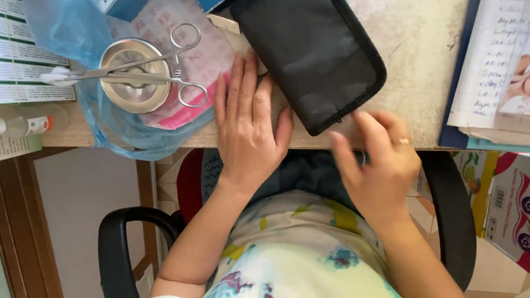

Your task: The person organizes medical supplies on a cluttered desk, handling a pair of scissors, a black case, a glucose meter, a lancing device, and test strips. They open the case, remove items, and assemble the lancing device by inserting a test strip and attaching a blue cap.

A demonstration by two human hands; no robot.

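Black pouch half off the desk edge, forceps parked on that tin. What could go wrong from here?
1. The black pouch has one corner over the desk edge, next to the right hand; a nudge could probably tip it into the lap.
2. The forceps lie loose across the round metal tin, holding a cotton wad; the left hand lies close by, and a bump might knock them off.
3. The tin sits on a crumpled blue plastic bag near the edge, so it could slide.
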